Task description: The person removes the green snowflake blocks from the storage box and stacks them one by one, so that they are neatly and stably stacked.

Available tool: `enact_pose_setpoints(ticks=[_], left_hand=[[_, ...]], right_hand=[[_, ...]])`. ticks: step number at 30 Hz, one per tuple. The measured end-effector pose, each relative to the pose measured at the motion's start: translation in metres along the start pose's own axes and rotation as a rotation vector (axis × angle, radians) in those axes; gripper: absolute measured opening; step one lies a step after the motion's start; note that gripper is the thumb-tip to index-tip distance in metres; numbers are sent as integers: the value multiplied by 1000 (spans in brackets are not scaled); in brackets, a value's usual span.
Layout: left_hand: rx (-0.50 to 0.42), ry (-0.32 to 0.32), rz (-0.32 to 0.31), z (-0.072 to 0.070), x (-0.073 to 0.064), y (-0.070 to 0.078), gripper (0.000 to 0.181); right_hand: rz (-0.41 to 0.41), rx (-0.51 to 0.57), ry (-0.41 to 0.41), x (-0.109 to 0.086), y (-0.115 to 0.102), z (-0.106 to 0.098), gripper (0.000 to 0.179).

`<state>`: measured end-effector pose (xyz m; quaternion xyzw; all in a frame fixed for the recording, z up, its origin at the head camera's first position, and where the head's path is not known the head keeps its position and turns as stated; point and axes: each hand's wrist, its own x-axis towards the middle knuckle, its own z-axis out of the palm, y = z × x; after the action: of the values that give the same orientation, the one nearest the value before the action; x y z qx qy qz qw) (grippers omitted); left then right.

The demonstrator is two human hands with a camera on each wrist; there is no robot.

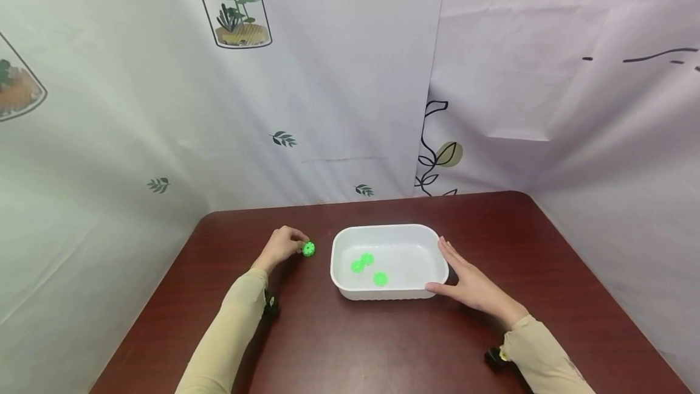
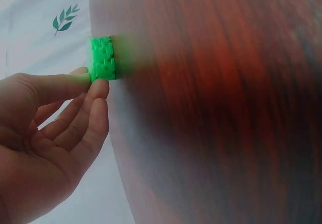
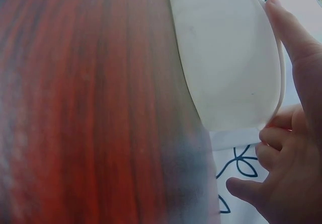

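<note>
A short stack of bright green notched plastic discs point(image 2: 103, 58) stands on edge in the left wrist view, pinched between the thumb and fingertips of my left hand point(image 1: 282, 244). That hand is over the table, left of a white rectangular basin point(image 1: 389, 290). Inside the basin lie three flat green discs point(image 1: 380, 278), two of them touching or overlapping. My right hand point(image 1: 474, 287) rests at the basin's right end, its fingers fairly straight along the end and its thumb at the near corner. In the right wrist view, the basin's outer wall point(image 3: 231, 58) hides its contents.
The dark red wooden table point(image 1: 339, 345) has rounded far corners. Pale printed fabric point(image 1: 350, 90) hangs behind it and along both sides. A small black wrist device point(image 1: 270, 303) shows under the left sleeve, and another point(image 1: 496, 357) by the right cuff.
</note>
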<state>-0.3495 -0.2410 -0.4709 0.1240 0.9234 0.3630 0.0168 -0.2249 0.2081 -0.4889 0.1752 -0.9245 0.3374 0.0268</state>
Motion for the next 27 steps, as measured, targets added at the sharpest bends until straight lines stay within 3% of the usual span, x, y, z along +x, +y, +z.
enact_pose_setpoints(ticks=[15, 27], left_hand=[[0, 3, 4, 3, 1, -3, 15], [-13, 21, 9, -5, 0, 2, 16]], right_hand=[[2, -1, 6, -2, -1, 1, 109], [15, -4, -3, 0, 1, 1, 110]])
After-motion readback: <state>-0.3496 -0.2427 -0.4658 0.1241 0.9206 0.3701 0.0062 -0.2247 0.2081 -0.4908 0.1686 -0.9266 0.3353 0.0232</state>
